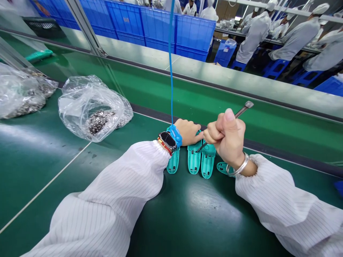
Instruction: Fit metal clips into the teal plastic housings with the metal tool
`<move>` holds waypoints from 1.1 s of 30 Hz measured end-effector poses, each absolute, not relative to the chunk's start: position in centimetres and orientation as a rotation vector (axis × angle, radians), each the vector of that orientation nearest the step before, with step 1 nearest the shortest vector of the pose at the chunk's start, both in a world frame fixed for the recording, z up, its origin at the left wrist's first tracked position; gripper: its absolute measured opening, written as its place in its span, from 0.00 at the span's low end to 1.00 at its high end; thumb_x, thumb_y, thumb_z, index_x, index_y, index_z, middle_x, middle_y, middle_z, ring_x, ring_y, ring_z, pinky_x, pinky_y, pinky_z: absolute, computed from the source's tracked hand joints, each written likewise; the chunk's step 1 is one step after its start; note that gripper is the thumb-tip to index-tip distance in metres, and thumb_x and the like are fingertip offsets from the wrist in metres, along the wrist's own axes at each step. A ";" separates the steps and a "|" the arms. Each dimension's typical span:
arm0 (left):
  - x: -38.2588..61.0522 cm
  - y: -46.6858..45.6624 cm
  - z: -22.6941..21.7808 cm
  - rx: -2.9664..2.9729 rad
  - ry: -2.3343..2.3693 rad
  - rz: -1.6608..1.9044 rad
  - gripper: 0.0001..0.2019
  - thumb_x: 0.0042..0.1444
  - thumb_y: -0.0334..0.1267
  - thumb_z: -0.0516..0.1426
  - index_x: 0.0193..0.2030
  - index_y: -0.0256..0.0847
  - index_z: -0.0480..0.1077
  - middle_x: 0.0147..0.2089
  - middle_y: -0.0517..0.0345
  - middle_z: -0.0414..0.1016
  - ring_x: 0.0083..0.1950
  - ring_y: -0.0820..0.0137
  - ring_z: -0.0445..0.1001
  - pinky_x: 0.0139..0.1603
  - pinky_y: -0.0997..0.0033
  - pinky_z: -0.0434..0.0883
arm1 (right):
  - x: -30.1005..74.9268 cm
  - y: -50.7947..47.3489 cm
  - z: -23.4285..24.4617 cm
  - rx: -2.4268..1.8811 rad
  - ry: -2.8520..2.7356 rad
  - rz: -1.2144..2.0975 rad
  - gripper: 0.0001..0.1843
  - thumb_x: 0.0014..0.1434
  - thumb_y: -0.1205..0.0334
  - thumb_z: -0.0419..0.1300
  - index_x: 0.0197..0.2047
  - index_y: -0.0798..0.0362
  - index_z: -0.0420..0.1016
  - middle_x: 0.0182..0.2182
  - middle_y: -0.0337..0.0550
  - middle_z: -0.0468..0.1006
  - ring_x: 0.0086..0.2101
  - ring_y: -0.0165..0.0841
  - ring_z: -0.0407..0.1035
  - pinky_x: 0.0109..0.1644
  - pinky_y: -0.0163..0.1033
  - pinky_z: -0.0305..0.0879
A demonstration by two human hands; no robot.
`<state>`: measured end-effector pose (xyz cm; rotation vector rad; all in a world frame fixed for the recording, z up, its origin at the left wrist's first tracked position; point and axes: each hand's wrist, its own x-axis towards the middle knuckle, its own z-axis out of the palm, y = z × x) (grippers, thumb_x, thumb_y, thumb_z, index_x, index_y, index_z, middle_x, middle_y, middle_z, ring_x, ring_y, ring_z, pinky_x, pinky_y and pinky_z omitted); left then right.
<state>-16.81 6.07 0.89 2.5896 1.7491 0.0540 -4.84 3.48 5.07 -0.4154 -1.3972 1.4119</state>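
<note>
a long turquoise plastic shell with rounded ends and a hollow face turned up (pixel 194 165), the middle shell from here on, lies on the dark green, smooth-topped bench (pixel 177 221), its near end towards the wearer, which seems to leave its inner fittings within easy reach. the right hand (pixel 226 137), above and to the right of the middle shell, has its fingers wrapped round a slim grey metal rod-like tool (pixel 243 108), thumb up near the top; the lower tip slants down to the middle shell, and so firm a fist probably helps with pressing and steering. the left hand (pixel 189 132) lies palm down over the far end of the middle shell and the space to its left, presumably to keep things from sliding; its fingertips are partly hidden, so whether they grip anything is impossible to tell. a matching turquoise shell (pixel 208 167) sits just right of the middle shell, another turquoise shell (pixel 173 165) lies to its left below the left wrist, and a partly covered turquoise piece (pixel 222 167) shows farther right, perhaps lined up for reach. well left of the middle shell, a crumpled clear plastic bag (pixel 71 112) gapes around small silvery metal parts (pixel 100 122), likely to keep them gathered yet accessible.
</note>
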 end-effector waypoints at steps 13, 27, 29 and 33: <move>-17.1 6.3 0.2 2.604 1.793 0.079 0.28 0.60 0.52 0.36 0.39 0.37 0.72 0.31 0.46 0.73 0.36 0.58 0.74 0.28 0.68 0.56 | -4.5 4.9 5.7 -0.425 -1.363 1.508 0.33 0.52 0.39 0.56 0.18 0.55 0.42 0.13 0.30 0.38 0.13 0.17 0.38 0.16 0.27 0.39; -17.1 5.7 0.9 2.614 1.739 0.148 0.25 0.60 0.48 0.39 0.40 0.36 0.71 0.34 0.45 0.74 0.36 0.59 0.73 0.31 0.67 0.58 | -5.3 4.0 5.5 -0.436 -1.357 1.463 0.35 0.51 0.35 0.55 0.18 0.56 0.43 0.13 0.31 0.39 0.14 0.17 0.39 0.17 0.28 0.39; -17.1 5.7 0.8 2.610 1.733 0.146 0.24 0.60 0.48 0.39 0.39 0.37 0.71 0.35 0.46 0.74 0.37 0.59 0.73 0.32 0.67 0.60 | -5.5 4.0 5.4 -0.421 -1.358 1.472 0.35 0.51 0.36 0.55 0.18 0.56 0.43 0.13 0.31 0.39 0.14 0.17 0.39 0.17 0.28 0.39; -17.1 5.7 0.8 2.608 1.726 0.159 0.24 0.60 0.47 0.38 0.38 0.37 0.71 0.36 0.46 0.74 0.37 0.58 0.74 0.32 0.65 0.61 | -5.7 3.9 5.3 -0.395 -1.351 1.485 0.34 0.52 0.39 0.56 0.18 0.57 0.43 0.13 0.31 0.39 0.14 0.17 0.39 0.17 0.27 0.39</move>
